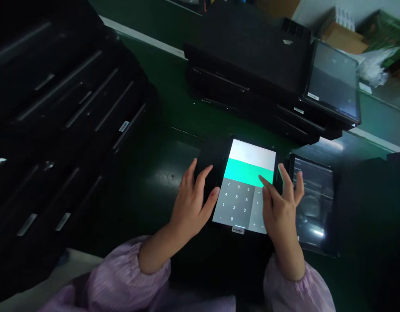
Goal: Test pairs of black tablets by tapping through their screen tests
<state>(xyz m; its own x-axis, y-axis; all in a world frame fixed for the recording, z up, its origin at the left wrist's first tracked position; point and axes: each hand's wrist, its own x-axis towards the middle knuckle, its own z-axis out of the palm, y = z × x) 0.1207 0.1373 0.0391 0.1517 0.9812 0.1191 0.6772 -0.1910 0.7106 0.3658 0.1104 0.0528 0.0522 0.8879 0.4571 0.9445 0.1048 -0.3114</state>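
Note:
A tablet [237, 201] lies in front of me with its screen lit, showing a calculator keypad under a green band and a white strip. My left hand [193, 199] rests at the tablet's left edge, fingers spread, its thumb close to the screen border. Over the right side of the screen is my right hand [281, 206], its index finger pointing at the green band and the other fingers apart. Whether that fingertip touches the glass I cannot tell. Neither hand grips anything. A small white label [238, 230] shows at the tablet's lower edge.
To the right lies a second, dim tablet [313, 208]. Behind stand stacks of black devices [245, 65], with another tablet [333, 82] on top at the right. More black devices [89, 99] are stacked at the left. Cardboard [344, 37] and clear plastic wrap [375, 67] sit far right.

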